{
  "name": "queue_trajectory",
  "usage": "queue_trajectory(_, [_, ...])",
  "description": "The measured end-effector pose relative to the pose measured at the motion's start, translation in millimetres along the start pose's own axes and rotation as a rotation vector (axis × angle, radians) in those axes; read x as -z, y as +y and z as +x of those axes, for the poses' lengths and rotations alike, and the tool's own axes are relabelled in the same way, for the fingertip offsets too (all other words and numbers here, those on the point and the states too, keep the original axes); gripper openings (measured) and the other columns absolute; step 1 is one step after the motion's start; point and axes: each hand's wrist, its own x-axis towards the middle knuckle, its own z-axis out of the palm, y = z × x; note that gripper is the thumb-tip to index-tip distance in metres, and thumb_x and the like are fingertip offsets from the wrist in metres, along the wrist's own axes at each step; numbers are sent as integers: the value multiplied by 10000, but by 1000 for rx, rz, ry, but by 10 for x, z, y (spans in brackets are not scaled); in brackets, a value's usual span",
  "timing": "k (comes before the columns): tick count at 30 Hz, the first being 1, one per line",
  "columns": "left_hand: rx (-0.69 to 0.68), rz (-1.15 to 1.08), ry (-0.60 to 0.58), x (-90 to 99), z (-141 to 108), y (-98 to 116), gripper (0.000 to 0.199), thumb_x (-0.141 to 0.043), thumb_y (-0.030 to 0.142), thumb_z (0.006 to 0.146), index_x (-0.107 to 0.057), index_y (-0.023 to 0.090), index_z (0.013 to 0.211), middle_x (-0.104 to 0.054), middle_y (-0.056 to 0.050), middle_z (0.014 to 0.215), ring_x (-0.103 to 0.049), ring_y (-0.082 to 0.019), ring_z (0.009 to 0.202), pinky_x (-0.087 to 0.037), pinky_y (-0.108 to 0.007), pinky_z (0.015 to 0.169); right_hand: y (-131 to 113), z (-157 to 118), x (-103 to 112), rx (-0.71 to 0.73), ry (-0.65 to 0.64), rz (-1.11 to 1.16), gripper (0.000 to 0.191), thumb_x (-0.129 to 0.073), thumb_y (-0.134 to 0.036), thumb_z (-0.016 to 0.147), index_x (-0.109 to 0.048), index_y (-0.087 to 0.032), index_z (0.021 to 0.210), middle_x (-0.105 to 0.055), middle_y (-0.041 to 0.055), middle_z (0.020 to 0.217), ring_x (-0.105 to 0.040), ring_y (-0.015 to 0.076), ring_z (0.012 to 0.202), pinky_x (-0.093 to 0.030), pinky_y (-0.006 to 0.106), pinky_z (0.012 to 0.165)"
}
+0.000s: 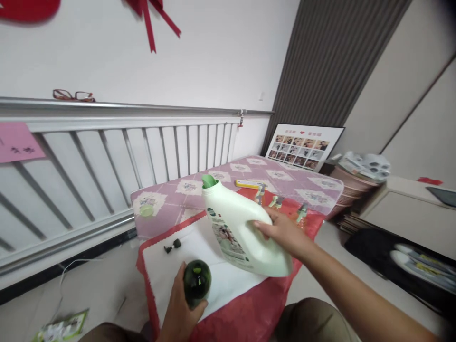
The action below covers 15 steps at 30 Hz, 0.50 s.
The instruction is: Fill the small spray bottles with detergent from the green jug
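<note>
My right hand [272,228] is closed round the handle of a large pale green detergent jug [237,223]. The jug is tilted, its green spout [209,181] uncapped and pointing up and to the left. Lower down, my left hand [183,299] grips a dark green, rounded bottle [197,280] over the white cloth [164,275]. A gap separates the jug's spout from this bottle. On the cloth lies a small black pump or spray head [173,245]. Farther left, a pale green cap [146,210] rests on the patterned tablecloth [171,216].
Several spray bottles with green heads [276,203] stand on the red cloth [245,308] beyond my right hand. Behind them is a yellow-and-white flat item [248,184]. A photo board [302,148] leans at the table's far end, and a white radiator [142,156] runs along the left.
</note>
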Motion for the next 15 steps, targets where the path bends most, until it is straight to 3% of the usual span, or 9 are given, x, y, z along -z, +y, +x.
queue_trajectory(3, [41, -8, -13, 23, 2, 41, 897, -678, 207, 657, -231, 185, 1434, -393, -170, 1469, -390, -323, 1362, -330, -522, 1127, -9, -85, 160, -44, -112, -21, 343, -701, -445, 646, -712, -196, 881, -680, 8, 687, -572, 144, 535, -427, 237, 462])
queue_trajectory(7, [9, 12, 55, 44, 143, 132, 875, -690, 211, 639, -277, 186, 1409, -450, -158, 1432, -445, -317, 1321, -357, -512, 1109, 60, -154, 297, -53, -221, -60, 276, -705, -441, 659, -733, -222, 824, -717, 42, 717, -599, 168, 516, -431, 252, 429])
queue_trajectory(11, [11, 33, 98, 51, 329, 197, 870, -701, 221, 632, -296, 178, 1401, -479, -158, 1408, -479, -323, 1287, -383, -520, 1080, 96, -159, 382, -67, -364, -74, 222, -668, -432, 727, -728, -239, 820, -730, 65, 725, -654, 195, 537, -462, 252, 428])
queue_trajectory(15, [31, 62, 98, 10, 384, 145, 854, -695, 227, 631, -312, 155, 1391, -478, -166, 1405, -470, -328, 1291, -379, -519, 1078, 27, -107, 411, -125, -414, -154, 299, -648, -500, 731, -734, -253, 876, -744, 85, 793, -695, 230, 646, -501, 265, 492])
